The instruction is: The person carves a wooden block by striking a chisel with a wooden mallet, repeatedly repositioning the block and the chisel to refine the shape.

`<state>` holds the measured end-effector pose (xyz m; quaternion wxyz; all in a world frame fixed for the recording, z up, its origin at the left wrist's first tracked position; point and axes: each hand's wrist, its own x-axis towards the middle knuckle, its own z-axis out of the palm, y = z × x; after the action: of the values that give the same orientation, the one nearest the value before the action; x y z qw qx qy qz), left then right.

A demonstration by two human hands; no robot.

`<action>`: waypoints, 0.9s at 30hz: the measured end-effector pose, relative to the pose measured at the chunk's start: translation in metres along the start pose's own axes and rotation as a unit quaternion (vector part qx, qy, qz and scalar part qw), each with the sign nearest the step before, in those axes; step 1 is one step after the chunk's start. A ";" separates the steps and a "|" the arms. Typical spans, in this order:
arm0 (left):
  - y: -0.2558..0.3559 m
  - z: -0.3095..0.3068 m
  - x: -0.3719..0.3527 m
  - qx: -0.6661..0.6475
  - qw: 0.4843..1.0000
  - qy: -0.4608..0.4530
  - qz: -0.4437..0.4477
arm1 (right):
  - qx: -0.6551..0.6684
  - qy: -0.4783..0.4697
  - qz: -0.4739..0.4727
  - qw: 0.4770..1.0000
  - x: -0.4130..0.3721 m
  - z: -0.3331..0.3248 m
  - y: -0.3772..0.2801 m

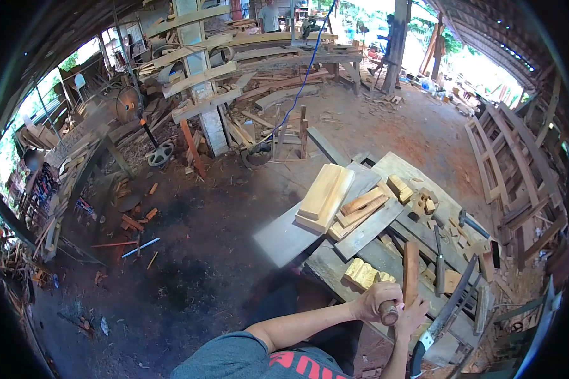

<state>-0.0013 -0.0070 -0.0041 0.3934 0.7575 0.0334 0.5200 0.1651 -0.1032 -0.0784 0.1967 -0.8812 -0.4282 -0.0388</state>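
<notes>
Near the workbench's front edge, my left hand (374, 299) is wrapped round a brown wooden handle (389, 312) whose round end faces me. Just to its right, my right hand (412, 317) touches the lower end of a reddish-brown wooden strip (411, 271) that points away from me. The fingers of my right hand are partly spread, and its grip is not clear. Carved yellowish wood blocks (360, 273) lie just beyond my left hand. A handsaw (446, 321) with a black and white handle rests to the right of my right hand.
The workbench (385, 165) holds stacked pale boards (325, 197), wood strips (362, 211), a dark-handled tool (439, 259), a hammer (473, 223) and a black phone (495, 254). A standing fan (129, 104), lumber piles and posts surround the floor. People are in the background.
</notes>
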 end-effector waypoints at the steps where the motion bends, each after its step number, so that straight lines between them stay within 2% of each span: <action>1: -0.001 0.000 0.000 0.000 1.000 0.000 -0.001 | 0.000 -0.001 0.000 1.000 0.000 -0.002 -0.001; 4: -0.002 0.001 -0.001 -0.004 1.000 -0.007 -0.010 | 0.006 -0.026 0.010 1.000 0.001 -0.005 -0.003; 10: 0.004 0.000 0.005 0.005 1.000 -0.011 -0.011 | -0.009 0.024 -0.011 1.000 0.001 0.002 -0.001; 25: -0.003 0.007 0.000 -0.001 0.999 -0.038 -0.014 | -0.008 -0.001 0.004 1.000 0.003 0.005 0.005; 27: -0.004 0.009 -0.001 -0.005 0.999 -0.036 -0.015 | -0.008 -0.026 0.024 0.999 0.005 0.006 0.006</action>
<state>0.0066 -0.0098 -0.0083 0.4062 0.7727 0.0279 0.4869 0.1716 -0.1007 -0.0842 0.1796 -0.8936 -0.4112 -0.0146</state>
